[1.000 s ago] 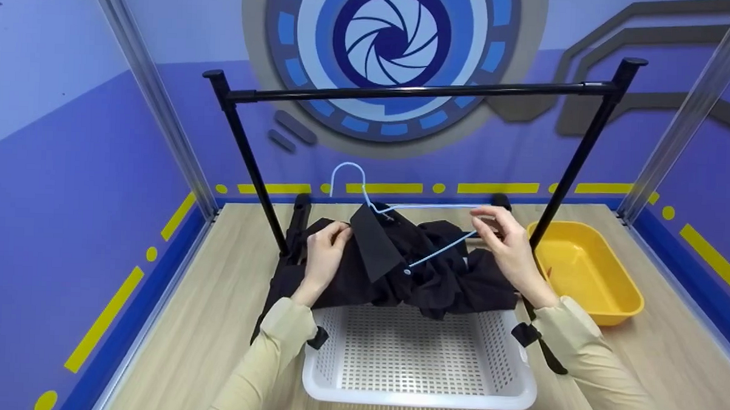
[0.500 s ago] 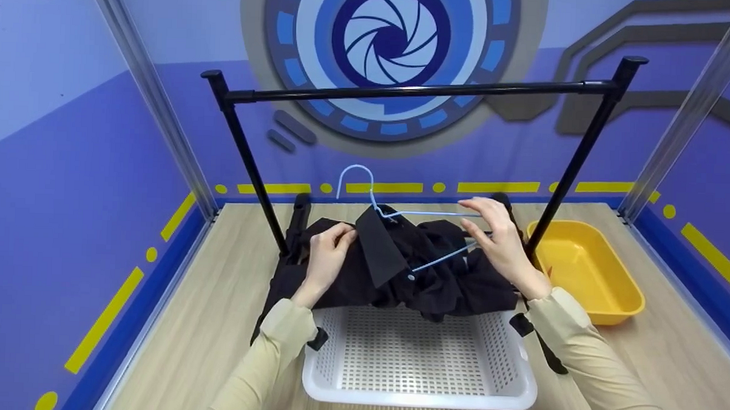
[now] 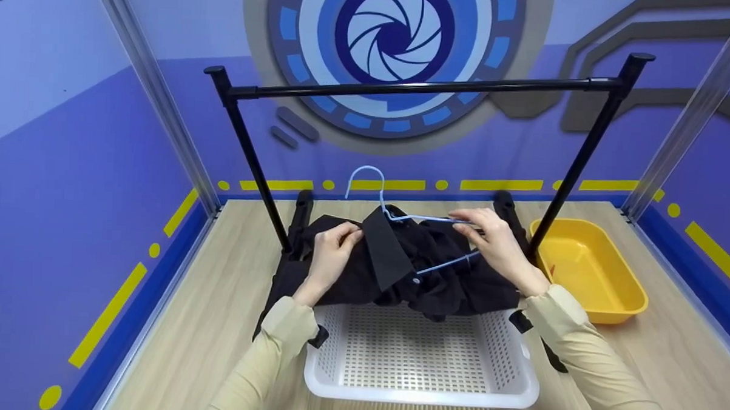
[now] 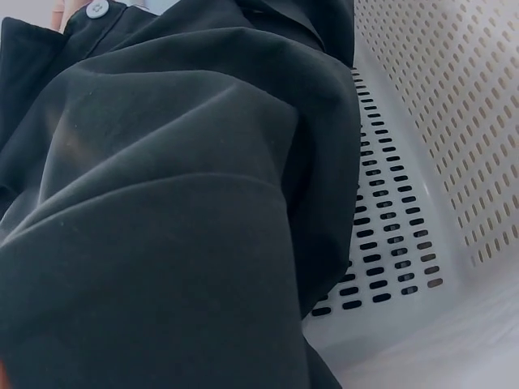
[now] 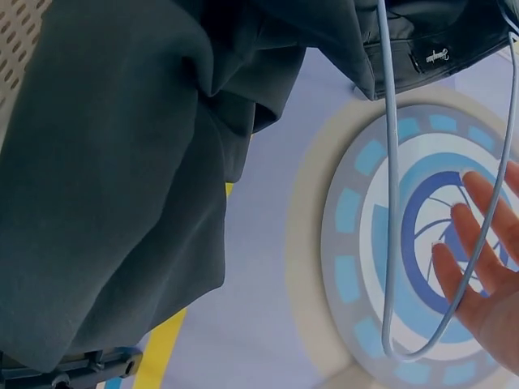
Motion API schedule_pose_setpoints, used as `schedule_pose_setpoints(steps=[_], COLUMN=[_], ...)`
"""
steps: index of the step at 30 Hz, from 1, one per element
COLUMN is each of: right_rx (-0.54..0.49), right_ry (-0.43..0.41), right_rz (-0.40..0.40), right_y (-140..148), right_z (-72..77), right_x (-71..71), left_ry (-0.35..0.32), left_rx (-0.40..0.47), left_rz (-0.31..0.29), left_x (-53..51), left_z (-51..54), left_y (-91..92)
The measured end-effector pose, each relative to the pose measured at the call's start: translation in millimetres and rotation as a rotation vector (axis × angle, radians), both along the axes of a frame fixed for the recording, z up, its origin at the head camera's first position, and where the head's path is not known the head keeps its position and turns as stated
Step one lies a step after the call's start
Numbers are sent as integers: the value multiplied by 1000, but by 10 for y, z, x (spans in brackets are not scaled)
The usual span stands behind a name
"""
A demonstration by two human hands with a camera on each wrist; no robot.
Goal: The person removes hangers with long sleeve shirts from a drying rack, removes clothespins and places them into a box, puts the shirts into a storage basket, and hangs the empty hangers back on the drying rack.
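In front of you, the far wall (image 3: 192,114) rises behind a wooden table (image 3: 184,344), with a black garment rack (image 3: 424,89) standing on it. Your black collared shirt (image 3: 356,283) lies bunched between the rack's uprights, draped over the far part of a white perforated basket (image 3: 422,396); a yellow plastic tub (image 3: 599,280) sits to the right. The light-blue wire hanger (image 5: 394,178) stands at the shirt's neck, hook up, its right half outside the cloth and its left half hidden behind the collar (image 3: 389,254).

Over the last second, hook and collar have shifted a little to the right, and your right hand (image 3: 497,243) has come back onto the hanger's exposed end, fingers loosely extended against the wire, thumb apart from them. Your left hand (image 3: 333,255) pinches cloth just left of the collar. I judge that you again have both shirt and hanger under control, with the hanger only half inside. Near the collar's lower tip shows a white button (image 3: 416,281).
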State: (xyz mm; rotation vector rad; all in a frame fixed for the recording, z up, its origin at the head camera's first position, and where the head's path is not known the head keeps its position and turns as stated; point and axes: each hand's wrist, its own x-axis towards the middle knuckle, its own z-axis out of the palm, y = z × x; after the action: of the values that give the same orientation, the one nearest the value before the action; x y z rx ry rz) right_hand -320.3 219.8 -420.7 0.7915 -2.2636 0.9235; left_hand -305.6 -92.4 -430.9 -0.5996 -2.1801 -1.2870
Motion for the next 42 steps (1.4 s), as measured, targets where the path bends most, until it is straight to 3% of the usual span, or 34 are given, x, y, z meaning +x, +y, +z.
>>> schedule_pose_setpoints(steps=[7, 15, 19, 28, 33, 42], right_rx=[-10, -123, -155, -168, -195, -225], right_ry=[30, -42, 2, 28, 21, 95], right_rz=[29, 166, 192, 165, 140, 111], right_y=[-2, 25, 23, 75, 190, 411], right_z=[-41, -60, -55, -34, -12, 26], right_x=[-32, -33, -34, 13, 44, 42], left_ry=[4, 13, 3, 28, 25, 54], left_rx=[-7, 4, 15, 19, 13, 20], left_rz=[-24, -69, -66, -95, -65, -18], left_x=[3, 8, 3, 18, 13, 2], left_z=[1, 0, 2, -6, -20, -22], left_y=[-2, -12, -12, -22, -48, -107])
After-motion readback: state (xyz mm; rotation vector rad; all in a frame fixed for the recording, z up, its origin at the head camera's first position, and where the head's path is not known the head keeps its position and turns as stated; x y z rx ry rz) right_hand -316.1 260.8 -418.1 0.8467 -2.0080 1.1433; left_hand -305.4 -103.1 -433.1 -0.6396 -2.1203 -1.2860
